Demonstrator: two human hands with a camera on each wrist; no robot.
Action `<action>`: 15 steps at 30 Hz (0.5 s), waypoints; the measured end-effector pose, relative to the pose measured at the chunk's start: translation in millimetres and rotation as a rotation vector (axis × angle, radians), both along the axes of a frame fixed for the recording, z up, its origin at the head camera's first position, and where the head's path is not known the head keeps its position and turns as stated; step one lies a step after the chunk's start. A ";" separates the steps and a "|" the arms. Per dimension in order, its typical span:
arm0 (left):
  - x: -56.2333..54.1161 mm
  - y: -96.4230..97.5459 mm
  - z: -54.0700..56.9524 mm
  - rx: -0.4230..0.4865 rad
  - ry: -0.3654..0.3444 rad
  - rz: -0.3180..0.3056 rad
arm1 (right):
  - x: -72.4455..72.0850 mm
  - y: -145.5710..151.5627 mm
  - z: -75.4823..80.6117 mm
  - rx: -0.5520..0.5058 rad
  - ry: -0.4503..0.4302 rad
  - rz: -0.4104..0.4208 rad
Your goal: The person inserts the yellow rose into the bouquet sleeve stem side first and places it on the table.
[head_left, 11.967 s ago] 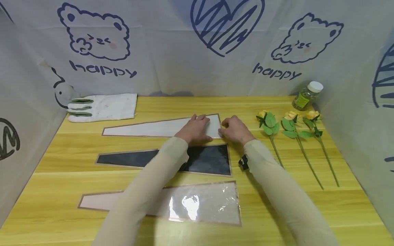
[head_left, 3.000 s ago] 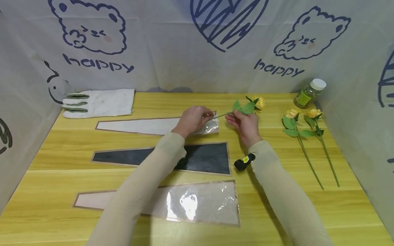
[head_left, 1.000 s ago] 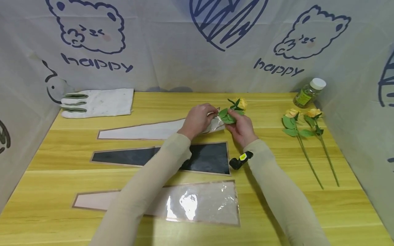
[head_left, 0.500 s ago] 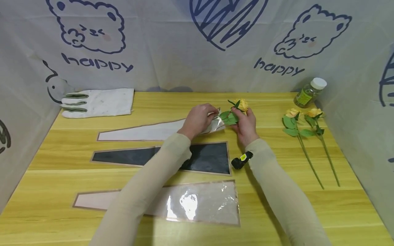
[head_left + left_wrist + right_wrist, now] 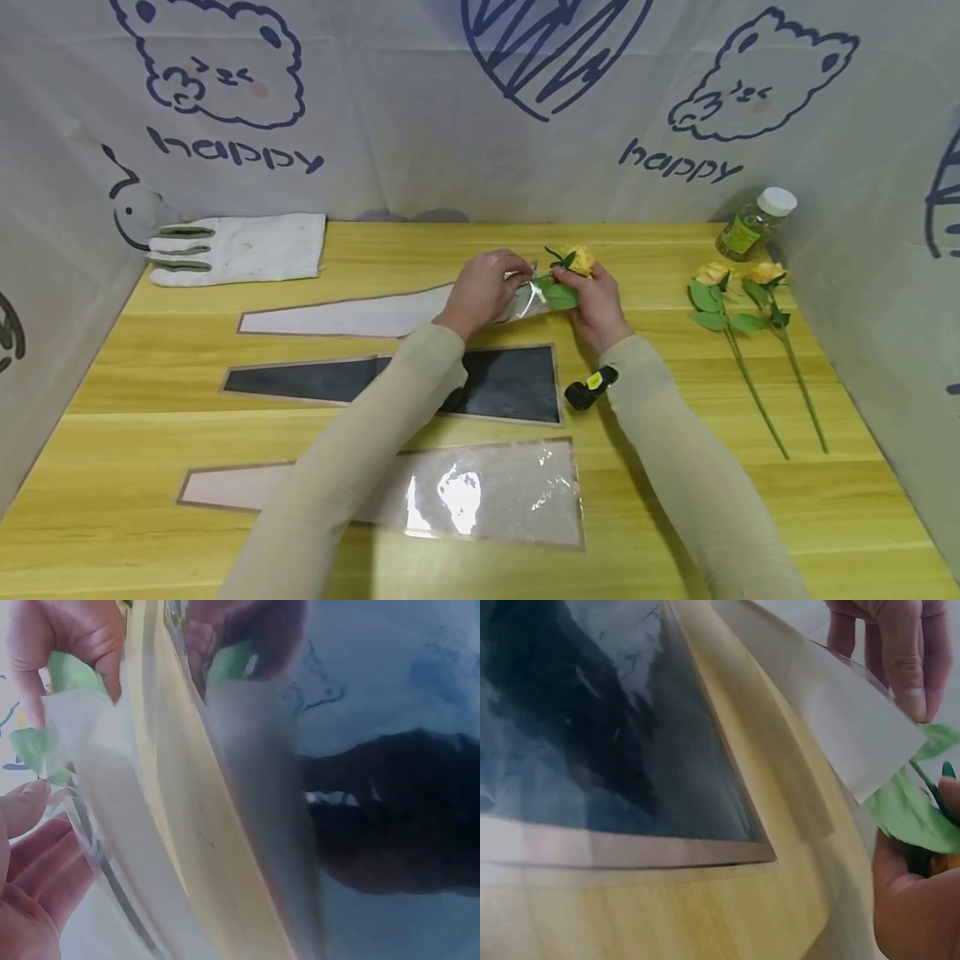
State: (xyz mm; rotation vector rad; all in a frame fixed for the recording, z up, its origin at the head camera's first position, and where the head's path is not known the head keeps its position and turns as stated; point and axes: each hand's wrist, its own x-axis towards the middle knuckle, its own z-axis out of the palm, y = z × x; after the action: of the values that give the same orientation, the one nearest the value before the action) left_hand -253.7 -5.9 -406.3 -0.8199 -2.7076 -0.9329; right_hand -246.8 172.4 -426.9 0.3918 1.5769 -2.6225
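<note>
Here | wooden table (image 5: pixel 855 525) | doodled walls (image 5: pixel 420 150) | left grip (image 5: pixel 483 292) pinches wrapper (image 5: pixel 352 314) | right grip (image 5: pixel 599 307) pinches rose (image 5: pixel 578 260)

There are three roses (image 5: pixel 577 260), three wrappers (image 5: pixel 360 314), one bottle (image 5: pixel 744 237), and apparently one glove (image 5: pixel 270 250).

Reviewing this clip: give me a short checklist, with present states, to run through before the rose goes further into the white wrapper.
1. Left hand pinching the white wrapper near its wide end: ok.
2. Right hand holding the rose near its bloom: ok.
3. Leaves all inside: not ok; a green leaf shows outside the mouth.
4. Stem tip unsnagged: cannot tell, hidden.
5. Black wrapper lying apart from the rose: ok.
</note>
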 end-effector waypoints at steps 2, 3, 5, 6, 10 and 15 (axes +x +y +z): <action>-0.7 0.2 -0.3 0.001 0.014 -0.001 | 0.6 0.0 -0.1 0.027 -0.013 0.034; -1.0 0.1 -0.4 0.001 0.020 -0.001 | 1.1 0.1 -0.1 0.052 -0.022 0.050; -1.3 -0.6 -0.5 0.002 0.022 0.000 | 1.8 0.5 0.3 0.096 -0.033 0.076; -0.9 -1.1 -0.1 0.001 0.018 0.001 | 2.0 1.0 0.7 0.116 -0.035 0.087; -0.8 -2.9 0.9 -0.007 0.008 0.010 | 2.6 2.9 3.9 0.178 -0.042 0.109; -1.3 -3.5 1.2 0.000 0.017 0.012 | 4.4 6.3 7.8 0.177 -0.070 0.098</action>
State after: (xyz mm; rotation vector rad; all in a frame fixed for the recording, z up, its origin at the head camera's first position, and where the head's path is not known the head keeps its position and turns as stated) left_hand -255.1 -9.4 -405.1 -0.8065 -2.6949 -0.9196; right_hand -242.5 178.7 -419.1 0.3999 1.7638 -2.3802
